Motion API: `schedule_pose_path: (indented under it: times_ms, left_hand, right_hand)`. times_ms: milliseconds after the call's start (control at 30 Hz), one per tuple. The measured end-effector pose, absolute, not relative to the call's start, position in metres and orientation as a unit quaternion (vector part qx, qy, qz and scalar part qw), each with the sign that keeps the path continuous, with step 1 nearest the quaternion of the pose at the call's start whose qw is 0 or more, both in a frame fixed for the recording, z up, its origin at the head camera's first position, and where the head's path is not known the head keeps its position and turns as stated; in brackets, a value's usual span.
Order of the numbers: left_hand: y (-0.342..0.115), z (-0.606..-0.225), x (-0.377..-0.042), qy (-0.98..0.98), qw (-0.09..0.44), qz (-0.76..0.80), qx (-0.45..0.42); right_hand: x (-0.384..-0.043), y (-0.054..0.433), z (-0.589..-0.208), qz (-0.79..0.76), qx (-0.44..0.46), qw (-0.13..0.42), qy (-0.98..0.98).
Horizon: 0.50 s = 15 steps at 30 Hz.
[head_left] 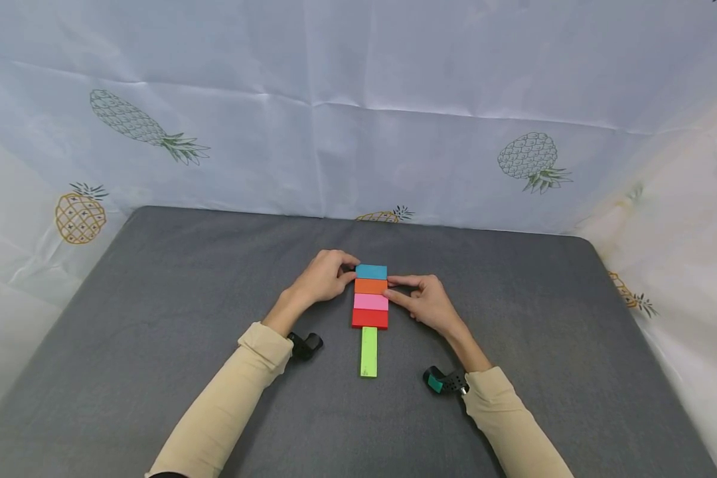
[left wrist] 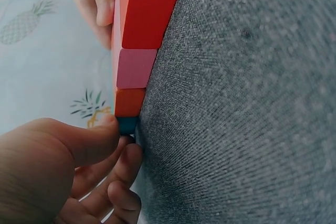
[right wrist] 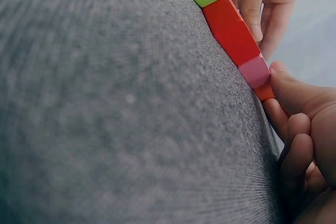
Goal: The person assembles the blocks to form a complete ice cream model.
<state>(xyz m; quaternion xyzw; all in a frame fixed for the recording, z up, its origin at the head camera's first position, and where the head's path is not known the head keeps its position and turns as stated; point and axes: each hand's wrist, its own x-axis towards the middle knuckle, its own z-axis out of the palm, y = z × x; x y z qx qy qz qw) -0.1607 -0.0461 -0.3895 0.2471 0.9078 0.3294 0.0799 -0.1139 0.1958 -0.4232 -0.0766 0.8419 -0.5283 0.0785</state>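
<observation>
In the head view, blue (head_left: 372, 271), orange (head_left: 371, 286), pink (head_left: 370, 302) and red (head_left: 370, 319) blocks lie side by side in a touching row. A green block (head_left: 368, 352) extends lengthwise from the red one toward me. With thumb and index finger, my left hand (head_left: 325, 275) pinches the left end of the blue block around its far corner. My right hand (head_left: 427, 302) rests its extended index finger and thumb against the row's right side, around the orange block. The right wrist view shows the thumb (right wrist: 286, 85) beside the pink-orange joint.
Dark grey cloth covers the table (head_left: 185, 299). Behind it hangs a pale curtain (head_left: 394, 153) printed with pineapples. Black wrist devices (head_left: 306, 346) sit at both sleeve cuffs, above the cloth on either side of the green block.
</observation>
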Motion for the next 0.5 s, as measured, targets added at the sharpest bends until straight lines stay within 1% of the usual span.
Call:
schedule_pose_path:
  times_ms: [200, 300, 400, 500]
  left_hand:
    - [-0.046, -0.390, -0.159, 0.906, 0.082, 0.332, 0.249]
    - [-0.049, -0.392, -0.157, 0.903, 0.079, 0.334, 0.256]
    - [-0.053, -0.392, -0.151, 0.905, 0.058, 0.327, 0.266]
    - [-0.059, -0.391, -0.144, 0.915, 0.017, 0.298, 0.270]
  right_hand:
    - [-0.115, 0.197, -0.426, -0.522, -0.088, 0.066, 0.846]
    - [-0.113, 0.198, -0.429, -0.516, -0.094, 0.046, 0.850]
    - [-0.107, 0.199, -0.430, -0.505, -0.107, 0.015, 0.857]
    - [-0.097, 0.200, -0.428, -0.479, -0.120, -0.039, 0.869]
